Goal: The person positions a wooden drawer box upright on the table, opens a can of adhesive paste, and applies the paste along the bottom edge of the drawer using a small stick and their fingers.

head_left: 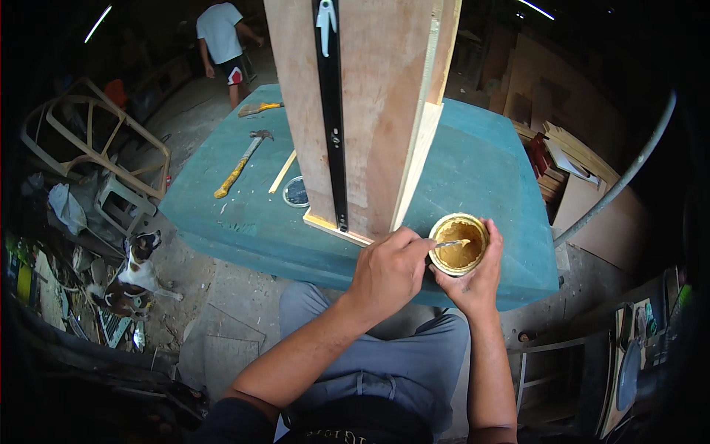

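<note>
My right hand (pixel 481 285) is wrapped round the side of a round open can (pixel 457 215) of yellowish-brown paste, tilted so its inside shows. Closed fingers of my left hand (pixel 390 270) grip a small putty knife (pixel 450 243). Its thin blade reaches over the can's rim with paste on the tip; the handle is hidden in my fist. Just beyond my hands a wooden drawer (pixel 373 111) stands on end on the teal-covered table (pixel 473 163). A black drawer slide (pixel 333 96) with a light grey lever runs along the drawer's face.
On the table lie a yellow-handled hammer (pixel 240 166), a brush (pixel 260 109), a thin wood strip (pixel 282 172) and a round lid (pixel 296 192). A dog (pixel 137 270) sits on the floor at left, near a chair frame (pixel 96 137). Another person (pixel 220 37) stands behind.
</note>
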Action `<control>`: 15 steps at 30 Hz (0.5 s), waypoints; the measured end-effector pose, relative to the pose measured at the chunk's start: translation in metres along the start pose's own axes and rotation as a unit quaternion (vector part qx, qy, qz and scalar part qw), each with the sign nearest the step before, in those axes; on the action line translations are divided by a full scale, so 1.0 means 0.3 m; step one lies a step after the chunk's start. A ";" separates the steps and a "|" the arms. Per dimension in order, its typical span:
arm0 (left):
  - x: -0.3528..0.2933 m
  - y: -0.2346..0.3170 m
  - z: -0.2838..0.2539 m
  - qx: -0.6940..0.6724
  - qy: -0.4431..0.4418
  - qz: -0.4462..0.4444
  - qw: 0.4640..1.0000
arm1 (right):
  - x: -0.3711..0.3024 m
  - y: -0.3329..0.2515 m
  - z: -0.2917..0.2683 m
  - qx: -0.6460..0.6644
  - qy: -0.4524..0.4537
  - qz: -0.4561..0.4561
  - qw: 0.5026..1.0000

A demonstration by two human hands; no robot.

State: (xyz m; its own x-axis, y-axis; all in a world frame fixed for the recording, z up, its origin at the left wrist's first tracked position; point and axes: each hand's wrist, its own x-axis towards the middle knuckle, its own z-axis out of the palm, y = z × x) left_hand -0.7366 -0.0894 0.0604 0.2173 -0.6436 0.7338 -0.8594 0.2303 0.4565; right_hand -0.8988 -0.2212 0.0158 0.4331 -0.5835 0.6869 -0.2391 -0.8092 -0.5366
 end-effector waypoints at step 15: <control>-0.308 -0.243 -0.125 -0.408 0.008 -0.417 0.812 | 0.042 0.068 -0.081 0.057 0.020 0.092 0.994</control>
State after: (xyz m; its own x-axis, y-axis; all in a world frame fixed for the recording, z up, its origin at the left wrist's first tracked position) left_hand -0.6767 -0.0194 -0.0220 0.5776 -0.8163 0.0010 0.1817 0.1298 0.9748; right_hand -0.9193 -0.2465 0.0253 0.3558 -0.7253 0.5894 -0.2099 -0.6765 -0.7059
